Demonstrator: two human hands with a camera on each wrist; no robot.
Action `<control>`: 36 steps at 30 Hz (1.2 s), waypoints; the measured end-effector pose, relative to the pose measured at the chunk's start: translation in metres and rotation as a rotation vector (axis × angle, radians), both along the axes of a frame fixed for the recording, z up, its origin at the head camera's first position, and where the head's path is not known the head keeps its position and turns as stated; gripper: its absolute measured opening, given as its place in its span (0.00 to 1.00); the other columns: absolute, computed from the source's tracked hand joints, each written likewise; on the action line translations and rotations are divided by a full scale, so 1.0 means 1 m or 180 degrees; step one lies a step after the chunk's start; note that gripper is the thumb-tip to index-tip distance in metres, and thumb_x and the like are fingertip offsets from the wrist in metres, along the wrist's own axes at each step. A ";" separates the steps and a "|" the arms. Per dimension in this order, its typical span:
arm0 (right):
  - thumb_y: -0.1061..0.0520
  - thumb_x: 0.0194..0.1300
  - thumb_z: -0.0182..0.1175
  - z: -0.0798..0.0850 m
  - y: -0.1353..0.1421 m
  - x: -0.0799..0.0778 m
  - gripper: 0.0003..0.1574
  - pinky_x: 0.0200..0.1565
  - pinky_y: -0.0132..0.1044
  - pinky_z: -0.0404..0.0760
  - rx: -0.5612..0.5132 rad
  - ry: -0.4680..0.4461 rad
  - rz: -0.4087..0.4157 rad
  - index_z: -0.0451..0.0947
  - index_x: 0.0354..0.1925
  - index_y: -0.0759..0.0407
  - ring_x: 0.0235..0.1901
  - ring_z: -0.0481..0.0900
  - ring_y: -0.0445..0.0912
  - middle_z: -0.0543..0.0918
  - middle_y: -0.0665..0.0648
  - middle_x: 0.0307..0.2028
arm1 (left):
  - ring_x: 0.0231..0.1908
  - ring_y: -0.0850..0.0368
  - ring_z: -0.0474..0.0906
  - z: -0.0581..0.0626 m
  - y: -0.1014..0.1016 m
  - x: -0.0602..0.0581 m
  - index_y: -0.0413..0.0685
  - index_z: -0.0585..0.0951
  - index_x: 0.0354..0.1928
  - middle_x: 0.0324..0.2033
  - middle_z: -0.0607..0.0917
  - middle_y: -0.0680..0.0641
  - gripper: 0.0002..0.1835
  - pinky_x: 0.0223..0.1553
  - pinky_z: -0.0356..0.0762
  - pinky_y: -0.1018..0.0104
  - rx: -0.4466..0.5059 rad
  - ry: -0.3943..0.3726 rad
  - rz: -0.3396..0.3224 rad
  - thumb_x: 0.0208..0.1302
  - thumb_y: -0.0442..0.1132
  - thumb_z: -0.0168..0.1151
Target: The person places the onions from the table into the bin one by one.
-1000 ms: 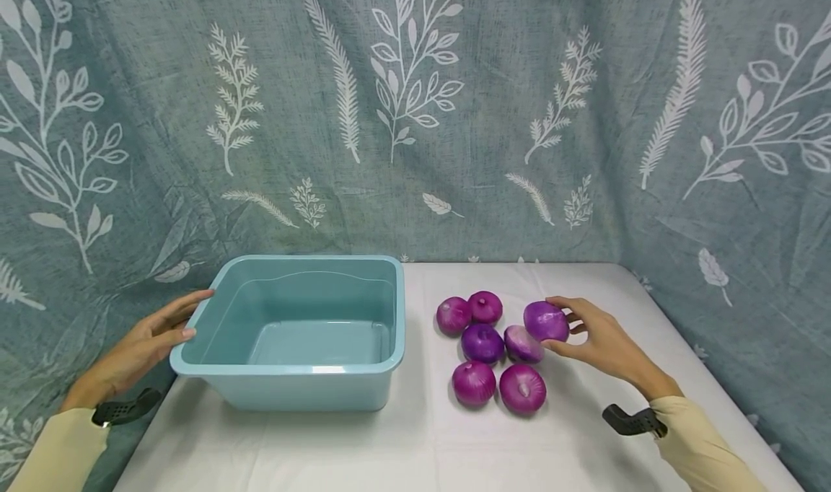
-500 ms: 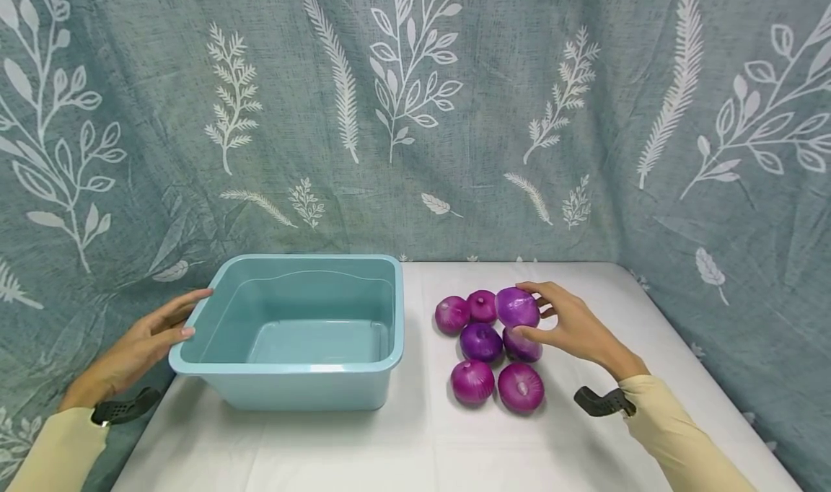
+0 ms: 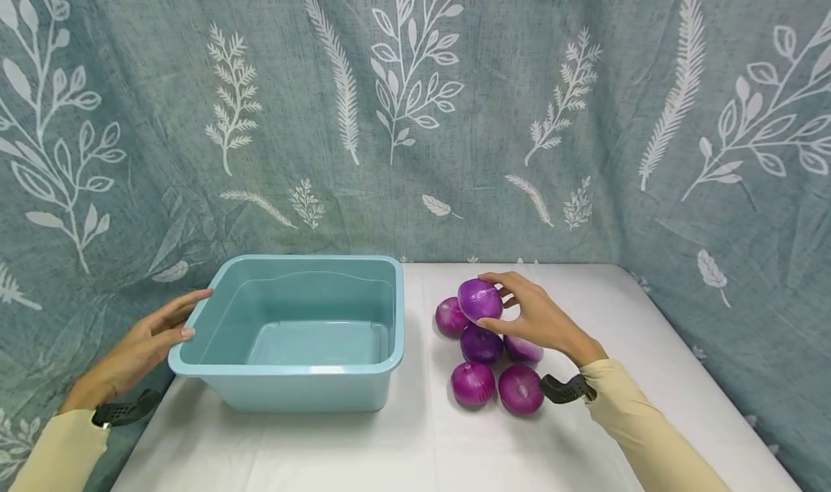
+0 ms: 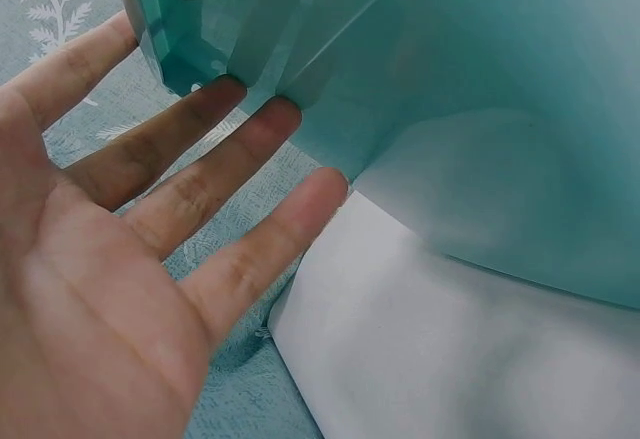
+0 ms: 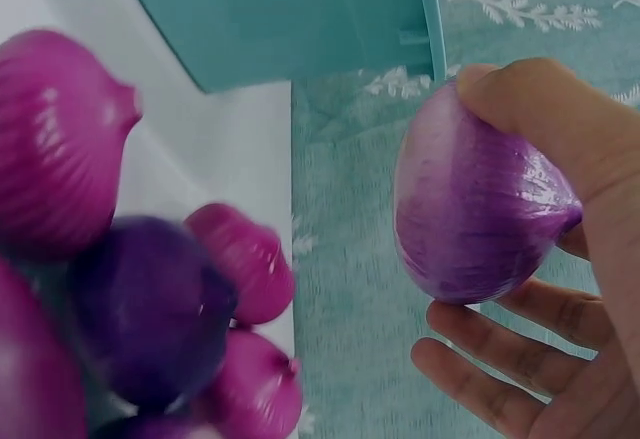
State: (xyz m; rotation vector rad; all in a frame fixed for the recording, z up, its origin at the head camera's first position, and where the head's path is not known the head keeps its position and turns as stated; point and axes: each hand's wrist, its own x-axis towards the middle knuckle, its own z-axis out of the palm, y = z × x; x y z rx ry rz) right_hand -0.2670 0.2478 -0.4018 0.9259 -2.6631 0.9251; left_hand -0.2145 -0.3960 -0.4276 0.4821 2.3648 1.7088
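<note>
So on the far left there's a pale yellow sleeve (image 3: 61, 449) with a black wristband (image 3: 126, 410), and the left hand (image 3: 133, 351) is resting on the left edge of a light blue plastic basin (image 3: 292, 391). Its fingers are pretty much stretched out, not curled, with the thumb on the rim; the left wrist view shows the tips right by the outer wall. The basin sits on a white worktop (image 3: 337, 452), and behind it hangs a grey-green curtain (image 3: 286, 131) with white leaf prints. Next come the purple onions, all bunched just right of the basin: a pinkish one (image 3: 449, 319) at the back left, a magenta one (image 3: 472, 385) up front, a dark violet one (image 3: 482, 345) in the middle. Another pink onion (image 5: 252, 384) only shows in the right wrist view. The held onion (image 3: 479, 299) is up above the back of the bunch, pinched between the thumb and fingers of the right hand (image 3: 535, 317). Under that hand there's a paler onion (image 3: 524, 350), partly covered, with a bigger magenta onion (image 3: 521, 389) in front. Finally, another black band (image 3: 563, 389) and the right sleeve (image 3: 643, 423).
</note>
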 end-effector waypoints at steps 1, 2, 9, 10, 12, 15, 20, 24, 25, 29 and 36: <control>0.37 0.58 0.76 0.001 -0.004 -0.001 0.49 0.51 0.46 0.83 -0.0007 0.0010 0.0026 0.72 0.71 0.51 0.50 0.79 0.45 0.78 0.49 0.60 | 0.74 0.65 0.49 0.000 0.000 0.000 0.60 0.52 0.83 0.81 0.47 0.51 0.35 0.66 0.67 0.60 -0.0001 0.0024 0.0006 0.82 0.34 0.47; 0.37 0.58 0.76 0.002 -0.007 -0.002 0.49 0.51 0.47 0.83 -0.0019 0.0015 0.0054 0.72 0.71 0.51 0.50 0.79 0.46 0.78 0.50 0.61 | 0.72 0.68 0.52 0.001 0.000 -0.001 0.60 0.52 0.83 0.81 0.48 0.51 0.35 0.61 0.69 0.69 -0.0001 0.0039 0.0019 0.81 0.34 0.47; 0.41 0.57 0.78 0.008 -0.030 -0.006 0.49 0.52 0.46 0.82 -0.0058 -0.0003 0.0162 0.71 0.72 0.47 0.52 0.79 0.45 0.78 0.47 0.60 | 0.70 0.70 0.53 0.001 0.000 -0.002 0.61 0.51 0.83 0.80 0.49 0.53 0.35 0.53 0.70 0.77 0.0010 0.0015 0.0038 0.82 0.34 0.47; 0.41 0.57 0.79 0.008 -0.034 -0.007 0.48 0.52 0.46 0.83 -0.0068 -0.0013 0.0179 0.71 0.71 0.46 0.52 0.80 0.45 0.78 0.46 0.59 | 0.70 0.69 0.53 0.001 0.000 -0.002 0.60 0.51 0.83 0.81 0.49 0.53 0.35 0.53 0.70 0.77 0.0009 0.0014 0.0025 0.82 0.34 0.47; 0.42 0.56 0.79 0.009 -0.040 -0.008 0.48 0.50 0.45 0.83 -0.0072 -0.0033 0.0207 0.71 0.71 0.45 0.51 0.79 0.44 0.78 0.45 0.58 | 0.72 0.68 0.51 0.001 0.000 -0.001 0.61 0.51 0.83 0.81 0.48 0.53 0.35 0.53 0.69 0.77 -0.0003 0.0003 0.0021 0.82 0.34 0.47; 0.41 0.57 0.78 0.011 -0.051 -0.009 0.48 0.48 0.44 0.84 -0.0071 -0.0084 0.0268 0.70 0.71 0.46 0.51 0.80 0.44 0.78 0.46 0.58 | 0.73 0.66 0.49 0.000 0.000 0.000 0.61 0.50 0.84 0.81 0.46 0.54 0.34 0.64 0.67 0.61 -0.0017 -0.0011 0.0004 0.82 0.35 0.46; 0.40 0.57 0.78 0.016 -0.066 -0.008 0.49 0.48 0.46 0.84 -0.0073 -0.0139 0.0327 0.71 0.72 0.46 0.50 0.79 0.43 0.77 0.47 0.58 | 0.73 0.68 0.48 0.000 0.001 0.002 0.62 0.50 0.84 0.81 0.46 0.56 0.34 0.65 0.54 0.29 -0.0001 -0.0028 0.0007 0.82 0.36 0.46; 0.39 0.57 0.77 0.021 -0.077 -0.008 0.49 0.50 0.45 0.84 -0.0117 -0.0078 0.0397 0.71 0.72 0.46 0.50 0.78 0.42 0.77 0.47 0.58 | 0.70 0.73 0.51 -0.001 0.000 0.001 0.61 0.50 0.84 0.81 0.47 0.55 0.34 0.61 0.68 0.63 -0.0030 0.0016 0.0005 0.82 0.35 0.46; 0.38 0.58 0.77 0.022 -0.080 -0.008 0.49 0.50 0.44 0.83 -0.0124 -0.0054 0.0423 0.71 0.72 0.46 0.50 0.78 0.42 0.77 0.48 0.58 | 0.70 0.74 0.52 -0.001 0.000 0.001 0.61 0.51 0.84 0.81 0.47 0.55 0.34 0.57 0.69 0.70 -0.0022 0.0017 0.0012 0.82 0.34 0.46; 0.37 0.58 0.76 0.026 -0.091 -0.007 0.48 0.50 0.39 0.83 -0.0166 -0.0008 0.0504 0.71 0.72 0.45 0.50 0.78 0.41 0.76 0.47 0.59 | 0.69 0.74 0.52 -0.002 -0.001 0.001 0.59 0.51 0.83 0.81 0.47 0.54 0.34 0.53 0.68 0.79 0.0027 0.0012 0.0027 0.82 0.33 0.46; 0.39 0.59 0.76 0.031 -0.107 -0.003 0.48 0.45 0.42 0.85 -0.0277 -0.0053 0.0653 0.70 0.73 0.43 0.51 0.78 0.42 0.75 0.47 0.62 | 0.70 0.73 0.52 -0.002 0.000 0.002 0.59 0.51 0.83 0.81 0.47 0.53 0.34 0.53 0.68 0.79 0.0049 -0.0005 0.0063 0.82 0.33 0.46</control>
